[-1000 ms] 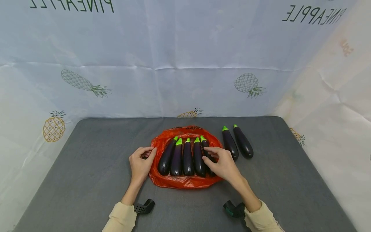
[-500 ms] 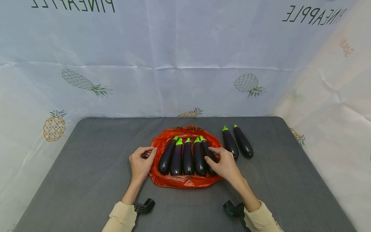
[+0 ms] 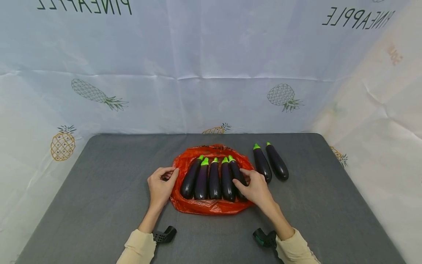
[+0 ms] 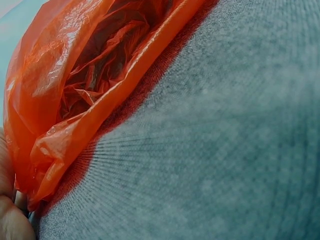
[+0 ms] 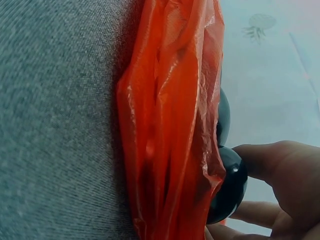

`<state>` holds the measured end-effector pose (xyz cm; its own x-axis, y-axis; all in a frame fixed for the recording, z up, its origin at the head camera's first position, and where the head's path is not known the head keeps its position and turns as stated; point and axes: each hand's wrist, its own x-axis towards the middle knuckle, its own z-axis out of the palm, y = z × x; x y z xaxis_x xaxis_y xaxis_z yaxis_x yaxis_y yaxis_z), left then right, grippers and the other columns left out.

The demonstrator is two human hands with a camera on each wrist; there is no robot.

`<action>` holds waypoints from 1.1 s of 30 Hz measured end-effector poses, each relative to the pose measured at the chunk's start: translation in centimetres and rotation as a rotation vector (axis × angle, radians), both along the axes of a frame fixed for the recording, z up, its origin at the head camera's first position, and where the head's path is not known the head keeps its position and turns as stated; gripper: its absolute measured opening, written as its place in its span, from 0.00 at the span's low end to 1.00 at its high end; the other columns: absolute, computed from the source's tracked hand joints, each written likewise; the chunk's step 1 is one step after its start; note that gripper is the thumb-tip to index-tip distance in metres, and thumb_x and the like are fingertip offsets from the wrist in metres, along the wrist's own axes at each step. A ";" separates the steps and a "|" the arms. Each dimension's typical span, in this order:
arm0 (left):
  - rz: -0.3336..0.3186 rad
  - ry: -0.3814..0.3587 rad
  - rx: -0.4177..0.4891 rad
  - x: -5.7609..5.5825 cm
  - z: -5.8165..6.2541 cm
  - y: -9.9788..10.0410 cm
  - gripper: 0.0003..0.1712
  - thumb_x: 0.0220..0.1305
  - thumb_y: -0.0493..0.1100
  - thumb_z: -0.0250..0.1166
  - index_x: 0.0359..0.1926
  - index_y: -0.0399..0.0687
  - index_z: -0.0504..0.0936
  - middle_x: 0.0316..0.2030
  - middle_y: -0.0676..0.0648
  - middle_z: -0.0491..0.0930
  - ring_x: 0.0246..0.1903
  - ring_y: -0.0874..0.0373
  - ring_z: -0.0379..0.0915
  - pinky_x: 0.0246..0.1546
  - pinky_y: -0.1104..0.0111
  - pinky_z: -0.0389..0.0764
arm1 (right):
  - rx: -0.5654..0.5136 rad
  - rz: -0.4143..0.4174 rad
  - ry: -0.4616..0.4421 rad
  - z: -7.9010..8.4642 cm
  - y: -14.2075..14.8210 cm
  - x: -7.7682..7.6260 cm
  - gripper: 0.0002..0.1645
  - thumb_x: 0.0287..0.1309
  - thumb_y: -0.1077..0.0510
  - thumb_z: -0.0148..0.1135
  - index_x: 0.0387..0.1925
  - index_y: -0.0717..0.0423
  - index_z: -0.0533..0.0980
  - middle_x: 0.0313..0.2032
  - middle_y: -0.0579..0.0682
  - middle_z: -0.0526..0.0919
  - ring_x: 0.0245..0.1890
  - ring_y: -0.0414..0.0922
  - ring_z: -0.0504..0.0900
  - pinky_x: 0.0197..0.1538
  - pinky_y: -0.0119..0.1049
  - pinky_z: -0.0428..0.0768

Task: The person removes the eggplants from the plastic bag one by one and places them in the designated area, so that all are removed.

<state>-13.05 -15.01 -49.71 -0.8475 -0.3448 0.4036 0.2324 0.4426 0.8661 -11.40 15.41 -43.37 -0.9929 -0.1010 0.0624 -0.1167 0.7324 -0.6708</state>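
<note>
A red plastic bag (image 3: 211,208) lies spread on the table, its rim rolled back into a ring. Inside it several dark purple eggplants (image 3: 214,181) lie side by side, green stems pointing away from me. My left hand (image 3: 160,185) pinches the bag's left rim between thumb and fingers; only part of that grip shows in the left wrist view. At the right end of the row, my right hand (image 3: 255,187) grips the rightmost eggplant (image 5: 231,187), thumb on one side and fingers on the other. The bag's near wall hides part of this eggplant in the right wrist view.
Two more eggplants, one nearer the bag (image 3: 261,161) and one farther right (image 3: 277,161), lie on the grey table (image 3: 115,176) beyond my right hand. A pale pineapple-print cloth (image 3: 197,102) hangs behind the table's back edge.
My right hand has shifted slightly right, off the neighbouring eggplant, and more of the rightmost eggplant shows. My left hand stays at the bag's rim.
</note>
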 end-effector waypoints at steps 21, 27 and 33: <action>0.004 -0.015 -0.003 0.0 0.0 0.0 0.04 0.59 0.39 0.76 0.32 0.42 0.90 0.26 0.45 0.85 0.24 0.71 0.72 0.29 0.84 0.73 | -0.001 -0.025 -0.046 -0.2 -0.1 -0.1 0.28 0.60 0.56 0.72 0.59 0.65 0.79 0.37 0.57 0.85 0.33 0.45 0.80 0.37 0.39 0.81; 0.005 -0.014 0.000 0.0 0.0 0.0 0.04 0.59 0.39 0.76 0.32 0.42 0.90 0.26 0.45 0.85 0.25 0.71 0.72 0.29 0.84 0.73 | -0.011 -0.025 -0.045 -0.2 -0.1 -0.1 0.28 0.60 0.56 0.72 0.59 0.65 0.79 0.36 0.56 0.84 0.32 0.43 0.79 0.36 0.36 0.80; 0.005 -0.009 0.004 0.0 0.0 0.0 0.04 0.59 0.39 0.76 0.32 0.42 0.90 0.26 0.45 0.85 0.24 0.71 0.72 0.29 0.84 0.73 | -0.021 -0.029 -0.025 -0.3 -0.1 0.0 0.27 0.59 0.57 0.72 0.58 0.65 0.80 0.36 0.57 0.85 0.33 0.44 0.80 0.37 0.37 0.81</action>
<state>-13.05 -14.96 -49.70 -0.8497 -0.3503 0.3942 0.2223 0.4399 0.8701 -11.41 15.30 -43.65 -0.9967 -0.0715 0.0397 -0.0791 0.7213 -0.6881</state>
